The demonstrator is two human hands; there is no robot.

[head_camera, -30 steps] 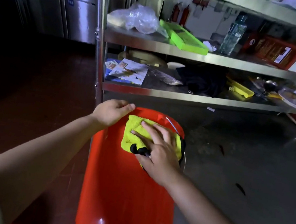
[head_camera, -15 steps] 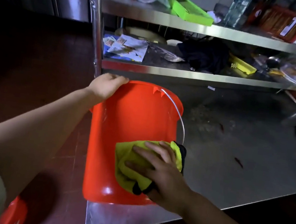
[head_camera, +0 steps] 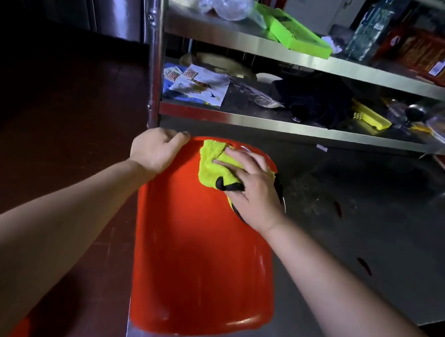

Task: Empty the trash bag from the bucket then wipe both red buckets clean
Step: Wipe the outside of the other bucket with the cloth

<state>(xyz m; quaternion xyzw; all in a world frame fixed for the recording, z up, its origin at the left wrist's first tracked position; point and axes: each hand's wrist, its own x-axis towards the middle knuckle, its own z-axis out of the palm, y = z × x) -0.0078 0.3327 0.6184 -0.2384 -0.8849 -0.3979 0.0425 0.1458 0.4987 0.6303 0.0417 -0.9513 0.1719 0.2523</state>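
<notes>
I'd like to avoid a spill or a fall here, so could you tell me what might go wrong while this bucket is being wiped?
The red bucket lies at the steel table corner, so wiping pressure could slide it off. Only the left hand steadies its rim.

One head-worn wide view looks forward and down, close over the steel table [head_camera: 376, 249].
</notes>
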